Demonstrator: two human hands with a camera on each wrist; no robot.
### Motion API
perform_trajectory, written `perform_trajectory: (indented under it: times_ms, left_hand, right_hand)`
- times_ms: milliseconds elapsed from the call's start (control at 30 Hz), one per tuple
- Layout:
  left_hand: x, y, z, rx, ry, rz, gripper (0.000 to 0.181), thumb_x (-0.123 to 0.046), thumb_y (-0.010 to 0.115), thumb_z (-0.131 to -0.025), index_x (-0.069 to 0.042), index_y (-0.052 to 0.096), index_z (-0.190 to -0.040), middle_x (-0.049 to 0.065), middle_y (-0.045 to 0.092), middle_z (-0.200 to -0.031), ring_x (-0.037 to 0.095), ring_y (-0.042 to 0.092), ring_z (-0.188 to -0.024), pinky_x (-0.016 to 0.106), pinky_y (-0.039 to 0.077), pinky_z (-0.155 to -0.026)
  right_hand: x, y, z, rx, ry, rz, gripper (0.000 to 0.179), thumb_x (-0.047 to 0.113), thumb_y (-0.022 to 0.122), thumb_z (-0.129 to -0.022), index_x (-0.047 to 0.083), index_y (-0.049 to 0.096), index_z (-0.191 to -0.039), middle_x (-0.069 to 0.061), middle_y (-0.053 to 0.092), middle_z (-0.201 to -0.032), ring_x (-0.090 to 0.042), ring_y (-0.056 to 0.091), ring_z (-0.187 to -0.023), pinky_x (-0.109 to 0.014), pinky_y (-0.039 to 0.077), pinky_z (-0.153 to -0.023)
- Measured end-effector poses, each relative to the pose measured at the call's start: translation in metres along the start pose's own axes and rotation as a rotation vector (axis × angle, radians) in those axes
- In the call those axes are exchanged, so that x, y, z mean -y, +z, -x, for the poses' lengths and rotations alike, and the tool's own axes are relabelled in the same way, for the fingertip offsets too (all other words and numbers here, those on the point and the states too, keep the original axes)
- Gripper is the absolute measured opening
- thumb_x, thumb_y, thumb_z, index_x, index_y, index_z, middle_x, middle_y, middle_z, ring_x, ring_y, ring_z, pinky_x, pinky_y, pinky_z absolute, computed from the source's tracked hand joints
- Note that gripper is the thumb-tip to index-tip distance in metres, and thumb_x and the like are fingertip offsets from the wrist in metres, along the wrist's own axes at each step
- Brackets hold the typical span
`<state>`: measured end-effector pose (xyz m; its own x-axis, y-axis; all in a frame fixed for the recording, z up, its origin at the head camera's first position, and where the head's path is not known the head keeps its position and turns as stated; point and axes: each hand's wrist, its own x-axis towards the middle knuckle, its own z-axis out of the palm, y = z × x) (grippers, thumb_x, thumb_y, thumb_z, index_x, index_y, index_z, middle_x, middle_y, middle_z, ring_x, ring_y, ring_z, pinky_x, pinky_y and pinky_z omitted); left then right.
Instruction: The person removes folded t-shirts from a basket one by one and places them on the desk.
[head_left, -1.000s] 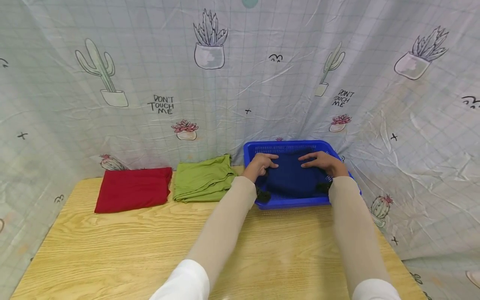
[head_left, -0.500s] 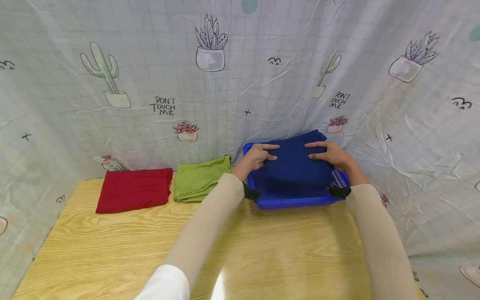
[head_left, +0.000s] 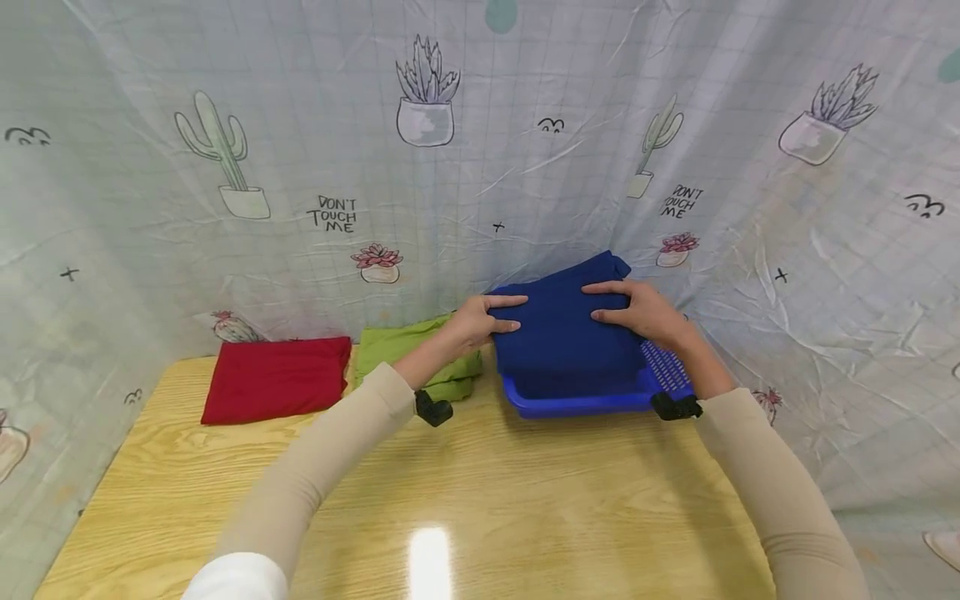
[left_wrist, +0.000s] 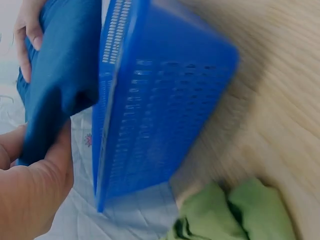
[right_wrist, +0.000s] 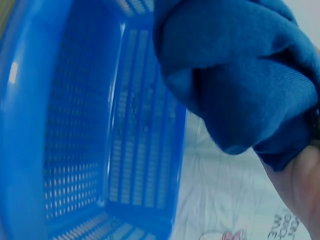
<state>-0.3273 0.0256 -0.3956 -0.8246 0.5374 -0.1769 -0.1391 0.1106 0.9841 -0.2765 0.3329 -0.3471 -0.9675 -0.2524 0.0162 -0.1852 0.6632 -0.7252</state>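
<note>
A folded navy-blue cloth [head_left: 562,325] is held up above the blue plastic basket [head_left: 585,407] at the back right of the table. My left hand [head_left: 476,321] grips its left edge; in the left wrist view, thumb and fingers pinch the fold of the cloth [left_wrist: 65,75]. On the opposite edge, my right hand [head_left: 648,315] holds the cloth between thumb and fingers. The right wrist view shows the cloth's bunched end [right_wrist: 235,75] beside the basket [right_wrist: 140,125], whose slatted floor is bare there. What the cloth covers in the head view is hidden.
A folded green cloth [head_left: 405,346] lies left of the basket, partly behind my left forearm. Farther left is a folded red cloth [head_left: 277,379]. The wooden table [head_left: 570,500] ends at a printed curtain [head_left: 465,183] behind and at the sides.
Both hands have lifted the navy cloth from inside the basket, then shifted it left. My left hand now reaches past the basket's left rim, over the green cloth's edge.
</note>
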Motion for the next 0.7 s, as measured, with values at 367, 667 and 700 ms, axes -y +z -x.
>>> perform_trajectory:
  times_ms: [367, 667, 700]
  left_hand:
    - [0.012, -0.026, 0.051, -0.007, 0.053, 0.036, 0.051, -0.001, 0.067, -0.096, -0.026, 0.063, -0.141, 0.002, 0.032, -0.164, 0.012, 0.02, -0.042, 0.031, 0.024, -0.051]
    - [0.015, -0.046, 0.087, -0.033, 0.061, -0.019, 0.05, -0.006, 0.069, -0.097, -0.029, 0.063, -0.141, 0.0, 0.035, -0.162, 0.014, 0.02, -0.044, 0.026, 0.027, -0.048]
    - [0.015, -0.048, 0.091, -0.04, 0.059, -0.037, 0.05, -0.008, 0.069, -0.097, -0.03, 0.063, -0.141, -0.001, 0.037, -0.16, 0.014, 0.019, -0.043, 0.026, 0.027, -0.047]
  right_hand:
    - [0.02, 0.033, -0.001, 0.012, -0.048, -0.04, 0.048, 0.027, 0.076, -0.094, 0.019, 0.065, -0.14, -0.016, 0.047, -0.154, -0.039, 0.014, -0.154, -0.062, 0.022, -0.119]
    - [0.043, 0.056, 0.001, 0.042, -0.101, -0.036, 0.047, 0.027, 0.073, -0.096, 0.022, 0.063, -0.141, -0.012, 0.047, -0.155, -0.037, 0.011, -0.155, -0.062, 0.024, -0.118]
    - [0.046, 0.059, 0.001, 0.043, -0.111, -0.033, 0.047, 0.026, 0.073, -0.096, 0.022, 0.063, -0.141, -0.011, 0.047, -0.155, -0.037, 0.012, -0.155, -0.061, 0.025, -0.118]
